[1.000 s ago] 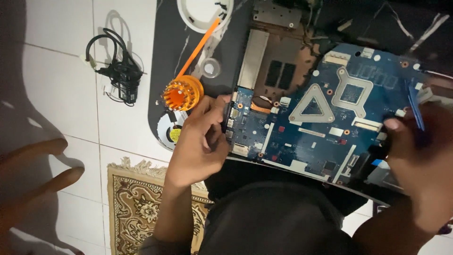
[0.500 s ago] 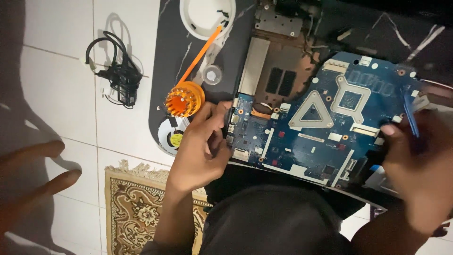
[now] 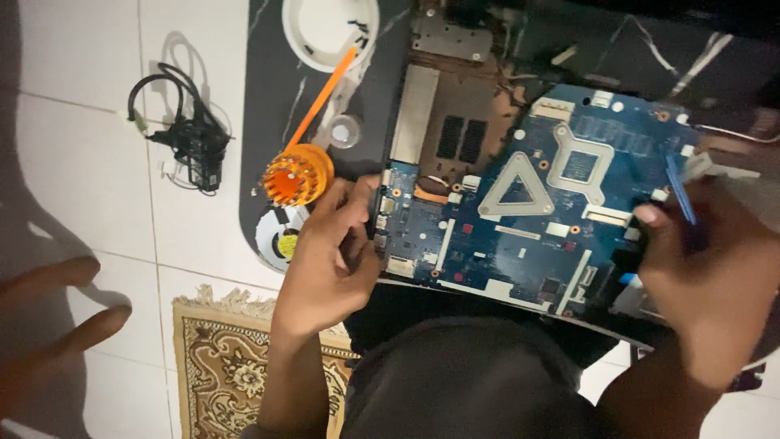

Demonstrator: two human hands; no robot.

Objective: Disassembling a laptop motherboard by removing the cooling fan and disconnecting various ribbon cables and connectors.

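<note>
A blue laptop motherboard lies tilted over the open dark laptop base on a low black table. My left hand grips the board's left edge, thumb and fingers pinched on it. At the board's right edge my right hand holds a thin blue pry tool, whose tip points up and away from me. Both hands steady the board above the case.
An orange screwdriver with a ribbed round handle lies left of the board. Beyond it sits a white round dish with small screws. A fan peeks out below the handle. A black power adapter lies on the tiled floor, a patterned rug below.
The view has shifted slightly downward. My right hand has slid a little lower along the board's right edge with the blue tool. The left hand keeps its grip.
</note>
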